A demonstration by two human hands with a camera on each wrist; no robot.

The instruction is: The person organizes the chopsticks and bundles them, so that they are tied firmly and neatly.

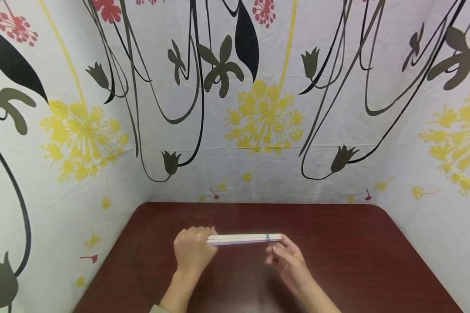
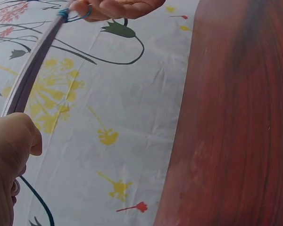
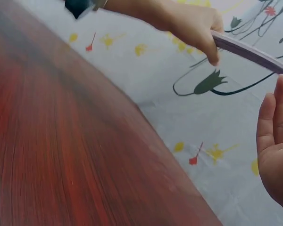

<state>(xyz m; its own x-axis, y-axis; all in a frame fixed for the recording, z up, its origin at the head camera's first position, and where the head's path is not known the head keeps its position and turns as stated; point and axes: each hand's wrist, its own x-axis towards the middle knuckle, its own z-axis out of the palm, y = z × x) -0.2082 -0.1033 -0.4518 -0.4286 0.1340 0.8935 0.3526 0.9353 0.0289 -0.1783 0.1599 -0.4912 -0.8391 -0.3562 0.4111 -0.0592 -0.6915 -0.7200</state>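
Above the counter (image 1: 356,243), the left hand (image 1: 193,248) clamps the stick bundle (image 1: 239,239) at its left end, likely steadying it while the right hand (image 1: 292,261) pinches the blue band (image 1: 267,237) at right

Even light, faint glare on tabletop (image 1: 235,274); 2 hazy wrist views
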